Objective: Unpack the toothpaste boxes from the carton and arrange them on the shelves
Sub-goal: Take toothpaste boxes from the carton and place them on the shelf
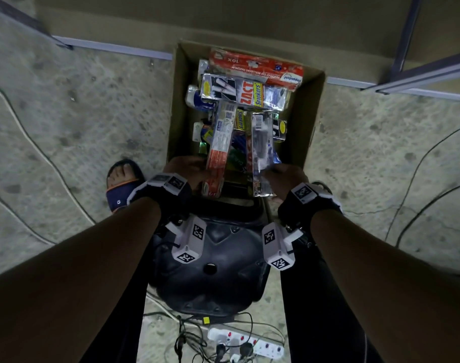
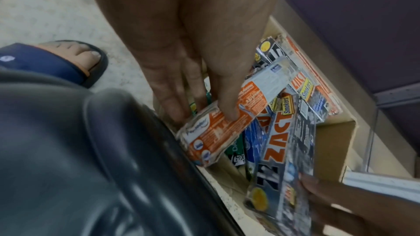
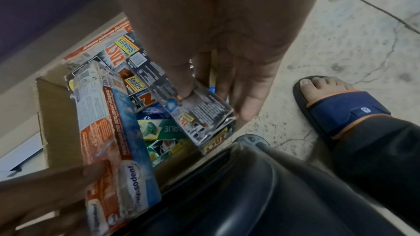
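While the cardboard carton [image 1: 312, 106] on the concrete floor remained crowded with toothpaste boxes, we judged the unpacking to be at an early stage: many packs were yet to be lifted out, and none could be seen on the grey shelf rails [image 1: 420, 72] beyond the carton. Two packs were in hand at the carton's near end, both partly raised but with their far ends among the pile. Our left hand [image 1: 187, 170] gripped an orange Pepsodent box [image 1: 218, 150]; in the left wrist view the thumb lay across the box's upper face and the fingers [image 2: 172, 96] were extended down its far side, clamping it between them. Our right hand [image 1: 286, 176] held a dark Zact Smokers box [image 1: 261, 142]; in the right wrist view the thumb pressed on the printed face near its end, with the fingers [image 3: 250, 96] reaching down along the outer side, fairly straight and only lightly curled. Between the two held packs, below the fingertips, lay green and blue boxes deeper in the carton. Beyond the fingers, further Zact packs [image 1: 243, 94] and a long red Pepsodent pack [image 1: 255, 68] lay crosswise. A black plastic stool [image 1: 210, 268] stood just behind both wrists, and a power strip [image 1: 246, 344] lay on the floor behind it.
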A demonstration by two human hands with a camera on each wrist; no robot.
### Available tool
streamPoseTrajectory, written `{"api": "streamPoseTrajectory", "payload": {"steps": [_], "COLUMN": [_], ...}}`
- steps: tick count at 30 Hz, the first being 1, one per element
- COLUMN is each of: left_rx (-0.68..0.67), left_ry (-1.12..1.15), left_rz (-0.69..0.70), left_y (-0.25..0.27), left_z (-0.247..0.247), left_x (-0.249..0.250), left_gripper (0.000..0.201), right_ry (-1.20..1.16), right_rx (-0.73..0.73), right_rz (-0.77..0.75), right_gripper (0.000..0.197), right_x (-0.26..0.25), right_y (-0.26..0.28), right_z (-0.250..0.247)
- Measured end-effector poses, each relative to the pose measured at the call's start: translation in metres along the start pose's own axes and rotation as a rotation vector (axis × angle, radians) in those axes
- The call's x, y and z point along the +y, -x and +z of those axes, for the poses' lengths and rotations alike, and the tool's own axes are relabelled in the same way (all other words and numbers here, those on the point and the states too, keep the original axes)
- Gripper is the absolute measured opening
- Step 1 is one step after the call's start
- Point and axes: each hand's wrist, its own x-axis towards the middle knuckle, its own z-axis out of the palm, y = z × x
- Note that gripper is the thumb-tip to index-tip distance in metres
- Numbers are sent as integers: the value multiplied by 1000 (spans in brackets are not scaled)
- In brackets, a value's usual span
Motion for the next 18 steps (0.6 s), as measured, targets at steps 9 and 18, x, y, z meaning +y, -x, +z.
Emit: {"api": "streamPoseTrajectory", "payload": {"steps": [9,18], "left_rx": [-30,-49], "left_ry": [58,60], "left_rz": [33,-1], "left_y": [-8,-12], "left_z": [-3,3], "left_x": [40,46], "left_gripper": [42,56], "right_ry": [70,143], "right_rx": [-5,-18], "right_rz": [-31,-11], "right_gripper": [41,74], "right_x": [-29,-47], "right_y": [-3,-13], "right_z": [-16,-10]}}
